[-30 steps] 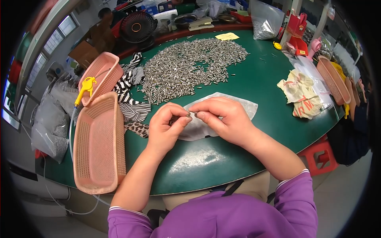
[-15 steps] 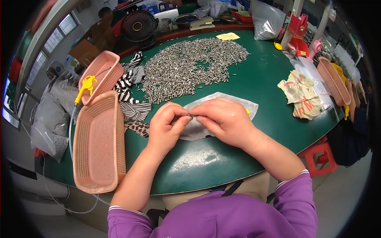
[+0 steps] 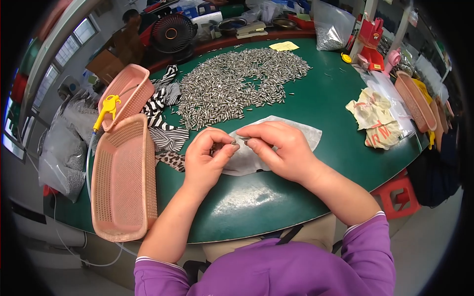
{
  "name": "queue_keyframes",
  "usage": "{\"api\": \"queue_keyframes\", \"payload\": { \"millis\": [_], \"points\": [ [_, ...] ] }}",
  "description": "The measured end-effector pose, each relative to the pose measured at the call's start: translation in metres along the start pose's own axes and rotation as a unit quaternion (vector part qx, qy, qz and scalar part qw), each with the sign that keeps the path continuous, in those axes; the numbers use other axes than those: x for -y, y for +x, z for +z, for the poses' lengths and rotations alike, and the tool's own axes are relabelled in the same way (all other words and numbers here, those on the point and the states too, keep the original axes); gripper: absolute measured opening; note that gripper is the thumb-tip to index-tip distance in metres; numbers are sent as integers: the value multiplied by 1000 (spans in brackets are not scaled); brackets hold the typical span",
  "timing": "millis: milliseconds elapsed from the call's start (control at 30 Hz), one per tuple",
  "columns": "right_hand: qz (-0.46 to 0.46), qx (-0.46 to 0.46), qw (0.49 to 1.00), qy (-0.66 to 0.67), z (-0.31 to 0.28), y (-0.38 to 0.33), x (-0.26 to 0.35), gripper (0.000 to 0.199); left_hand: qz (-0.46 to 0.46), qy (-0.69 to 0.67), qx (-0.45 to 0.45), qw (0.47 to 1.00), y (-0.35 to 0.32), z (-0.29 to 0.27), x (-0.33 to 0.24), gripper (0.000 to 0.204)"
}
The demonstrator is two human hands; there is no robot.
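Observation:
A broad heap of small silvery metal pins (image 3: pixel 217 89) covers the far middle of the green table (image 3: pixel 326 108). Just in front of it, over a whitish cloth (image 3: pixel 252 160), my two hands face each other with a small gap between the fingertips. My left hand (image 3: pixel 205 155) is curled, thumb and forefinger pinching a small metal pin, and more dark metal seems to lie within its fingers. Between the thumb and forefinger of my right hand (image 3: pixel 279 145) a small metal pin shows; its other fingers are folded.
At left stand two pink plastic baskets (image 3: pixel 123 182), a yellow air gun (image 3: pixel 107 111) and striped cloths (image 3: pixel 168 135). Clear bags of metal parts (image 3: pixel 64 163) hang beyond. A black fan (image 3: pixel 173 33) is at the back; a crumpled cloth bag (image 3: pixel 375 118) lies right, above a red stool (image 3: pixel 397 195).
My fingertips, which met over the cloth, have drawn slightly apart. A small metal piece now shows at the right fingertips. The heap and baskets look the same.

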State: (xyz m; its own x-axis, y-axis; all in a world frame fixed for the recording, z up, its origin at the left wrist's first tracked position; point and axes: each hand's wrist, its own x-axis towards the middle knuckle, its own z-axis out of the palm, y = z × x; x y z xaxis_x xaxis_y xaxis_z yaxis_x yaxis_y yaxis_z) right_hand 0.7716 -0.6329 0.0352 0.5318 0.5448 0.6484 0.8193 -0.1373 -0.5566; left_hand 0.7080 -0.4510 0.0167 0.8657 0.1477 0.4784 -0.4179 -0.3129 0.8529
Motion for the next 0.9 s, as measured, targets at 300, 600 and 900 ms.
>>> {"api": "queue_keyframes", "payload": {
  "millis": [300,600,900],
  "points": [
    [-30,9,999,0,-2,2,4,18,7,3,-6,1000,0,1,2,14],
    [-64,-4,997,-39,-1,1,6,15,75,63,33,995,2,-1,0,12],
    [2,-25,997,-68,-1,1,-1,12,124,101,70,985,3,-1,-5,11]
  ]
}}
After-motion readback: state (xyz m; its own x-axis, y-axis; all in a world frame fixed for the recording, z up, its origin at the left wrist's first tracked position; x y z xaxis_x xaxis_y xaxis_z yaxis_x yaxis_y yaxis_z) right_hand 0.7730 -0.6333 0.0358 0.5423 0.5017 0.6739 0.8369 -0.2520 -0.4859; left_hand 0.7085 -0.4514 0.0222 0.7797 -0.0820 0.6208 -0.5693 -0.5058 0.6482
